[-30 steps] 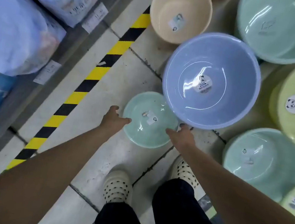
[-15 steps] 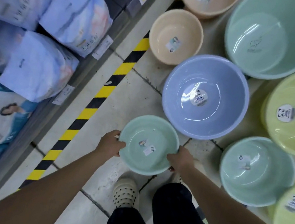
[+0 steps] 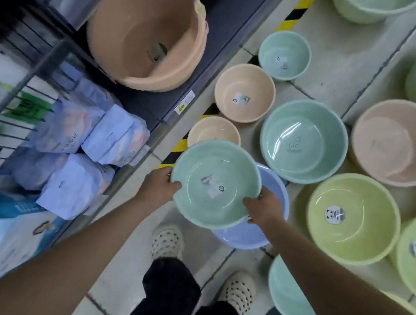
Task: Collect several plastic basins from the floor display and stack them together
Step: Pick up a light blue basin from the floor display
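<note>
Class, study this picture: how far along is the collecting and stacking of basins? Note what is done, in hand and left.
Done: little; no stack shows, and nothing is nested in the small green basin. In hand: left hand and right hand grip its rim, holding it over the blue basin. Left: the blue basin, beige basins, larger green basin and yellow-green basin sit on the floor, uncollected.
</note>
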Demonstrator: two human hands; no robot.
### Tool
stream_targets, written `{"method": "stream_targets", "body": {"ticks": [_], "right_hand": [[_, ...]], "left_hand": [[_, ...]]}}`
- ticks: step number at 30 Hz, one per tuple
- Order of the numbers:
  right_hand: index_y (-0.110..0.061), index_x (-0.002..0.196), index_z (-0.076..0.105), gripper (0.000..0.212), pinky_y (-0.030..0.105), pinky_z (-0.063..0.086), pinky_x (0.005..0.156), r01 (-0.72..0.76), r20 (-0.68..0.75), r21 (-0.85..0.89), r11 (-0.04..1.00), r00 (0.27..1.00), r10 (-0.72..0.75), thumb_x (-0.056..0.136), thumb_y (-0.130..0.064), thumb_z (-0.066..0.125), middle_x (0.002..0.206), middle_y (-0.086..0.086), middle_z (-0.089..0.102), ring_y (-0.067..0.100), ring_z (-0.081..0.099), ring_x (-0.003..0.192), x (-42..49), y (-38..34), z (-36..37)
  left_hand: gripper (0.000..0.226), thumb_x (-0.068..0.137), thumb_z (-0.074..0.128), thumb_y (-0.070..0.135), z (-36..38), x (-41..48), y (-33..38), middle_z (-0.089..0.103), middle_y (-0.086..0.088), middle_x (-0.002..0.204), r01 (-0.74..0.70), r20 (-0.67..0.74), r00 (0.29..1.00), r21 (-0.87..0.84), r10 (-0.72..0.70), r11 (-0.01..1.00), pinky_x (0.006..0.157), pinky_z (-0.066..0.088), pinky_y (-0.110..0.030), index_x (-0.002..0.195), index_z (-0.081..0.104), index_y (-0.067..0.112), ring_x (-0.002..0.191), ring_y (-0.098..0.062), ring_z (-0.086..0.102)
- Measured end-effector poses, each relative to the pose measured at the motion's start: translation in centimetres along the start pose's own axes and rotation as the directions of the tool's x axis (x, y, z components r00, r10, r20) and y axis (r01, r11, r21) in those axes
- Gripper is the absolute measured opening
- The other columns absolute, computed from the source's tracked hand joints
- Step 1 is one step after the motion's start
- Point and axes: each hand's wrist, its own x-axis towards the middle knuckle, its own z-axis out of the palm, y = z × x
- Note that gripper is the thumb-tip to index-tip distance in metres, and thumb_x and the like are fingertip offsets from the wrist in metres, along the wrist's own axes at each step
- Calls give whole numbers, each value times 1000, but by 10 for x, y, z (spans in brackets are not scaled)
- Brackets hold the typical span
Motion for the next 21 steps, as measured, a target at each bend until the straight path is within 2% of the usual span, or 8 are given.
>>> {"method": "stream_targets", "body": {"ticks": [3, 5, 7, 10, 12, 14, 18, 21], "right_hand": [[-14, 119, 60, 31, 38, 51, 89, 78, -32, -143, 987, 996, -84, 88, -19, 59, 102, 9, 69, 34, 65, 101, 42, -17, -12], [-13, 121, 60, 35, 34, 48, 84, 108, -52, -169, 980, 992, -119, 86, -21, 62, 109, 12, 69, 33, 62, 106, 78, -26, -13], [-9, 117, 60, 33, 29, 42, 76, 107, -64, -213, 971, 990, -123, 87, -22, 61, 106, 13, 67, 33, 60, 99, 119, -34, -11], [-7, 112, 60, 30, 31, 43, 72, 89, -70, -280, 956, 991, -113, 87, -24, 59, 101, 13, 66, 33, 58, 88, 184, -39, 5], [-5, 115, 59, 37, 35, 47, 79, 81, -64, -313, 946, 992, -106, 86, -27, 59, 110, 17, 66, 36, 61, 99, 223, -39, 20], [-4, 119, 59, 43, 36, 47, 85, 72, -58, -358, 931, 993, -100, 85, -31, 59, 116, 20, 64, 37, 59, 107, 255, -36, 35], [-5, 126, 55, 51, 38, 47, 93, 71, -30, -406, 911, 995, -91, 85, -35, 60, 121, 22, 58, 39, 55, 114, 296, -24, 60], [-6, 121, 56, 46, 37, 48, 86, 56, -30, -396, 916, 997, -74, 85, -34, 60, 118, 20, 63, 37, 60, 108, 312, -14, 74]], "left_hand": [[21, 62, 59, 27, 1, 51, 24, 72, -16, 90, -32, -1, 999, 39, 32, 999, 75, 58, -57, 79, 67, 18, 89, -37, 70], [13, 63, 59, 25, 4, 86, 36, 72, -14, 88, -43, -4, 999, 47, 43, 998, 75, 59, -56, 74, 65, 25, 88, -37, 70], [12, 62, 59, 26, 12, 128, 38, 72, -14, 87, -63, -1, 998, 62, 64, 996, 75, 59, -52, 72, 65, 26, 89, -39, 69], [20, 72, 64, 21, 23, 187, 34, 72, -10, 90, -93, 3, 996, 123, 93, 988, 75, 54, -40, 89, 71, 17, 91, -35, 67], [25, 82, 66, 13, 29, 221, 23, 71, -4, 96, -89, 18, 996, 163, 88, 983, 78, 52, -35, 106, 72, 12, 94, -27, 67], [27, 85, 66, 11, 35, 250, 6, 71, -2, 99, -68, 29, 998, 182, 64, 981, 78, 52, -32, 112, 71, 12, 95, -24, 66], [45, 77, 63, 22, 46, 284, -19, 73, -4, 105, -40, 23, 999, 195, 37, 980, 84, 57, -40, 122, 68, 18, 97, -28, 67], [49, 81, 62, 21, 57, 299, -29, 72, -7, 108, -55, 10, 998, 239, 54, 970, 84, 55, -39, 130, 63, 21, 96, -29, 66]]}}
